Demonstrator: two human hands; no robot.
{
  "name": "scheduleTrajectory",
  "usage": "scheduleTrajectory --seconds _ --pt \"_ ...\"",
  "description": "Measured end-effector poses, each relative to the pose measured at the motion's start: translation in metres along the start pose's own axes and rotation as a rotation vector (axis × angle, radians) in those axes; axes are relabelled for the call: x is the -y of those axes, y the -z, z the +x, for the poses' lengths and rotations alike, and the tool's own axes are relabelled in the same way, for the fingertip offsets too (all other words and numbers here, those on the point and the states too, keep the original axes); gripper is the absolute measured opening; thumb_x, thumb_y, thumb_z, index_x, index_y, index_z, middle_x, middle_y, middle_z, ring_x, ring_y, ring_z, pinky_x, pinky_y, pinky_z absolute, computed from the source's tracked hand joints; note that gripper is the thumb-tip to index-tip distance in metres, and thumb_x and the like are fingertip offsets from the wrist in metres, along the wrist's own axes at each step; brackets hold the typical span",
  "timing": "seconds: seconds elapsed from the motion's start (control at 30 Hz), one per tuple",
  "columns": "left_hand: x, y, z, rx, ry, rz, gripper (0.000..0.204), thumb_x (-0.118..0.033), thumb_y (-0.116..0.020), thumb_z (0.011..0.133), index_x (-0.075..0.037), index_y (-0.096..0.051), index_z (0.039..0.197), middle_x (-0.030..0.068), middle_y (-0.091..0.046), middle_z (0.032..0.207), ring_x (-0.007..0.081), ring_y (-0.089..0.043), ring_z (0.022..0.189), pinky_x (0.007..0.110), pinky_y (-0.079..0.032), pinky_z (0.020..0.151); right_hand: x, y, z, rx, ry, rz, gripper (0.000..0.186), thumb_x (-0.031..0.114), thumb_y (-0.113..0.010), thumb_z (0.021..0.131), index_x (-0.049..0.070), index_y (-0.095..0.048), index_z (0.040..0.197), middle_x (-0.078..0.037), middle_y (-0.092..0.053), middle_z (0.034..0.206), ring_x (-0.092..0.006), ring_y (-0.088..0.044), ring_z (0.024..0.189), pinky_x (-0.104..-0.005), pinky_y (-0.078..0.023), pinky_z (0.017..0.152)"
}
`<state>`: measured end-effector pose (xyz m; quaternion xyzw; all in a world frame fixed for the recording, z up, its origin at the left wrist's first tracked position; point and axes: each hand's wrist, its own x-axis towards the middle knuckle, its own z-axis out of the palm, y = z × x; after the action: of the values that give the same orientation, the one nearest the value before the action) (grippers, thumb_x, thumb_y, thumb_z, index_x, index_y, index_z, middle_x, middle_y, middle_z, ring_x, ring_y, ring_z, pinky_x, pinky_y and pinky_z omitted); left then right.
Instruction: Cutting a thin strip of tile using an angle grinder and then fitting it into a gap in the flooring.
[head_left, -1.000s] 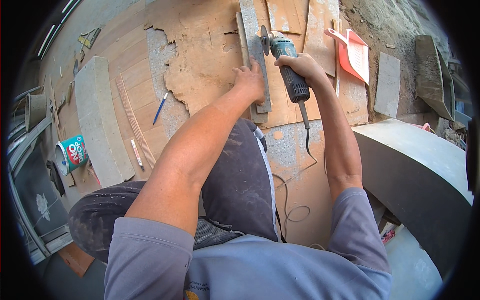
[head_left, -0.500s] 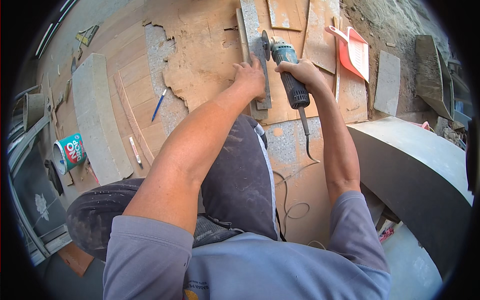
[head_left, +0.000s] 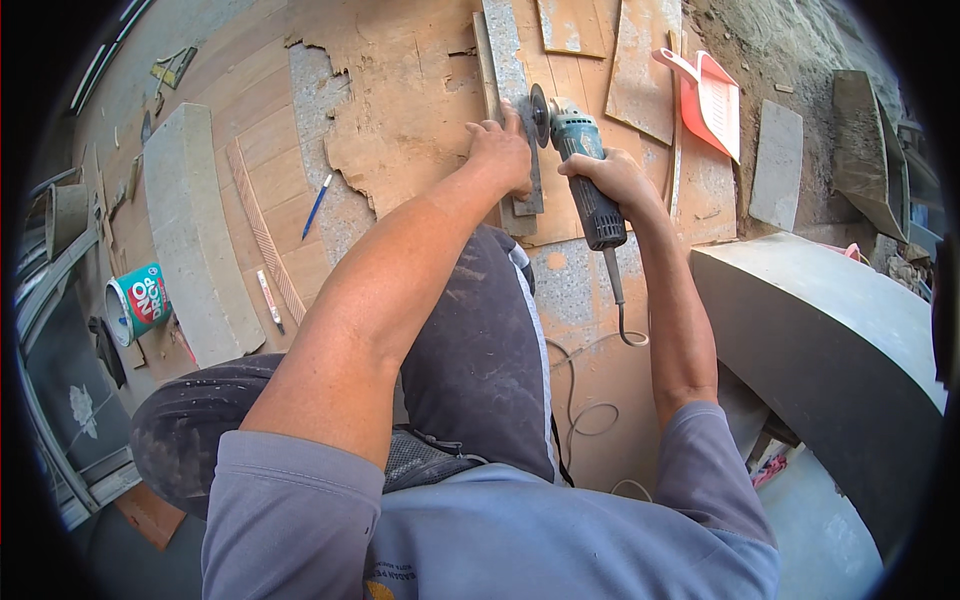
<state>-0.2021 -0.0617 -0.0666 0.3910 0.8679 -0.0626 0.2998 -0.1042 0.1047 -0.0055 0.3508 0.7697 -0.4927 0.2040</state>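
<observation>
Your short-sleeved shirt (head_left: 580,545) is blue-grey across the body, with greyer, more purplish sleeves (head_left: 290,495) stitched near the hems. Dark lettering and a yellow emblem (head_left: 380,590) mark its front. Your dark grey trousers (head_left: 465,350) are dusty and scuffed, with a pale side stripe (head_left: 542,365); dark mesh (head_left: 420,460) shows at your waist.

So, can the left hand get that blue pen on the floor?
Probably yes: the blue pen lies uncovered left of the left forearm, and nothing seems to block it. The left hand would just have to leave the grey strip.
</observation>
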Motion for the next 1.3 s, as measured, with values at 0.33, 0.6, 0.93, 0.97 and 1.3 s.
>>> scheduleTrajectory --seconds 0.33,0.6,0.93,0.97,1.3 --pt "-0.002 0.005 0.001 0.044 0.005 -0.019 0.136 -0.050 -0.098 0.065 0.015 -0.029 0.161 0.0372 -0.014 0.173 0.0522 -0.046 0.146 0.071 -0.038 0.118 0.029 0.004 0.046 -0.032 0.063 -0.060 0.056 0.040 -0.086 0.074 -0.011 -0.075 0.093 -0.015 -0.072 0.077 -0.0201 -0.069 0.057 -0.0335 -0.054 0.052" --pt "-0.001 0.004 -0.001 -0.002 0.016 -0.029 0.139 -0.049 -0.098 0.066 0.015 -0.022 0.163 0.0364 -0.017 0.172 0.0522 -0.047 0.145 0.070 -0.039 0.117 0.035 0.004 0.057 -0.042 0.055 -0.078 0.057 0.040 -0.086 0.074 -0.013 -0.075 0.094 -0.016 -0.073 0.079 -0.0212 -0.071 0.060 -0.0347 -0.055 0.053" --pt "-0.001 0.000 0.000 -0.016 0.008 -0.007 0.119 -0.049 -0.092 0.072 0.011 -0.040 0.160 0.0328 -0.019 0.174 0.0522 -0.047 0.146 0.067 -0.040 0.117 0.032 0.002 0.030 -0.044 0.031 -0.125 0.057 0.043 -0.085 0.073 -0.010 -0.076 0.094 -0.016 -0.073 0.081 -0.0203 -0.071 0.061 -0.0335 -0.055 0.054" --pt "-0.001 0.000 0.000 -0.023 0.007 -0.004 0.118 -0.049 -0.092 0.072 0.010 -0.040 0.160 0.0330 -0.019 0.174 0.0523 -0.047 0.145 0.068 -0.040 0.117 0.031 0.001 0.028 -0.045 0.030 -0.127 0.058 0.044 -0.085 0.073 -0.009 -0.077 0.094 -0.016 -0.073 0.081 -0.0201 -0.071 0.062 -0.0332 -0.055 0.054" --pt "-0.001 0.000 0.001 -0.014 0.003 -0.005 0.114 -0.050 -0.093 0.070 0.008 -0.047 0.157 0.0338 -0.018 0.174 0.0536 -0.047 0.145 0.069 -0.039 0.117 0.007 -0.004 0.020 -0.034 0.010 -0.086 0.048 0.038 -0.085 0.075 -0.006 -0.076 0.092 -0.013 -0.072 0.078 -0.0189 -0.069 0.060 -0.0334 -0.053 0.053"
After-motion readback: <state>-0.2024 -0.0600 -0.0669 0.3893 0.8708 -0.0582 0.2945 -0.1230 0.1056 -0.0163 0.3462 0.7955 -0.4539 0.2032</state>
